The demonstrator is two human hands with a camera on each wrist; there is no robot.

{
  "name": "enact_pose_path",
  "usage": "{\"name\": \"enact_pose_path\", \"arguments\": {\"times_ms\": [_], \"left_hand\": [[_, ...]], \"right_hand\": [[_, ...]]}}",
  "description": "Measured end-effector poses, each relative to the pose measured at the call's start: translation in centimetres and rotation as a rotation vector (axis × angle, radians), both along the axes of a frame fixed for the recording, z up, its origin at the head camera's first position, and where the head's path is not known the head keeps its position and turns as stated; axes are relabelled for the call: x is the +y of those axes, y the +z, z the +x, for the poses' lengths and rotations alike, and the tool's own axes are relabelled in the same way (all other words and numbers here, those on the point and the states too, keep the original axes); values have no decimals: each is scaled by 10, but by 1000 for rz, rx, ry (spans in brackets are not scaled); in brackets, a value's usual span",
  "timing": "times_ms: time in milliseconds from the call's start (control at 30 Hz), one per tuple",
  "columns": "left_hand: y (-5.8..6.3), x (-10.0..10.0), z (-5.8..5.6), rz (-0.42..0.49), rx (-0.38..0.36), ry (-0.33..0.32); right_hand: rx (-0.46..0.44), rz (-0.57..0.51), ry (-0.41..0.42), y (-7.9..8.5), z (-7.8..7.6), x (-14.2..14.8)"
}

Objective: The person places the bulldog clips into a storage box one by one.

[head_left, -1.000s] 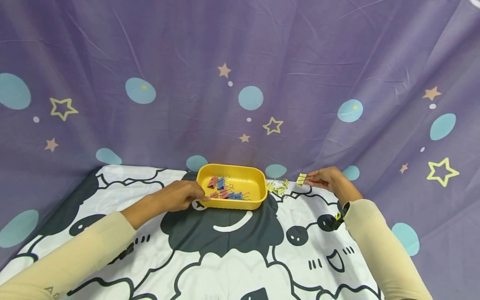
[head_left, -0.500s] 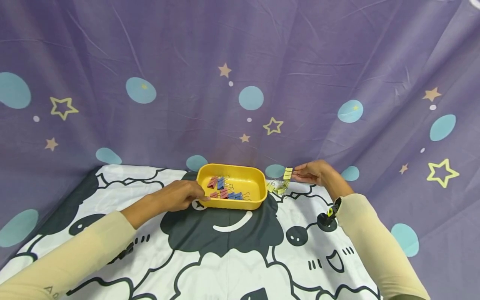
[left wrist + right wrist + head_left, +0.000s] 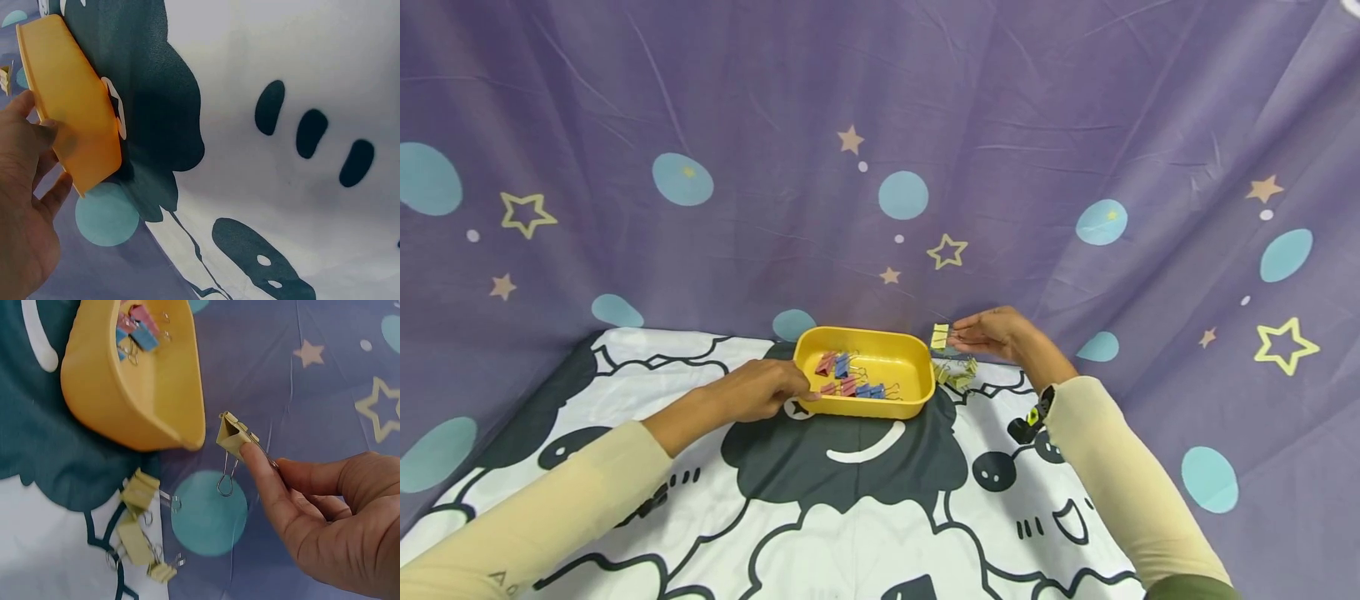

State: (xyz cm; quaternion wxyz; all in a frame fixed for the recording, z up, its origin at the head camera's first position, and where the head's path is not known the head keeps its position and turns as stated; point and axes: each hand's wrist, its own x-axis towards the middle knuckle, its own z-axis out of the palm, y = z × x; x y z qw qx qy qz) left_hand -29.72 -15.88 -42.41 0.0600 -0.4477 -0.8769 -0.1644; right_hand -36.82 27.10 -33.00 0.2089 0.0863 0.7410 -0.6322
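A yellow binder clip [image 3: 232, 434] is pinched between the thumb and fingers of my right hand [image 3: 992, 333] by one wire handle, while its other handle hangs free. It is held up just beyond the right end of a yellow tray [image 3: 865, 408]. Inside that tray lie several pink binder clips [image 3: 848, 387] and blue binder clips [image 3: 871, 392]. My left hand [image 3: 767, 390] grips the tray's left end, with thumb and fingers at the rim. Below the held clip, several more yellow binder clips [image 3: 136, 544] lie in a loose group on the cloth.
The table wears a white and dark cartoon-print cloth [image 3: 850, 542]. Directly behind the tray hangs a purple curtain [image 3: 760, 208] with stars and blue ovals. A dark strap [image 3: 1033, 417] sits at the right wrist.
My right hand has carried the yellow binder clip leftward and slightly up, from right of the loose clips to near the tray's right end. The left hand and the tray have stayed put.
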Motion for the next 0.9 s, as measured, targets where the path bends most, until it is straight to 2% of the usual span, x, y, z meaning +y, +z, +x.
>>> {"name": "enact_pose_path", "arguments": {"times_ms": [233, 500, 733, 900], "left_hand": [[-1, 0, 0, -11, -17, 12], [2, -1, 2, -2, -16, 15], [3, -3, 2, -3, -9, 17], [2, -1, 1, -4, -6, 4]], "right_hand": [[18, 44, 39, -4, -2, -30], [7, 86, 134, -6, -7, -58], [46, 129, 139, -14, -10, -77], [69, 203, 149, -25, -9, -83]]}}
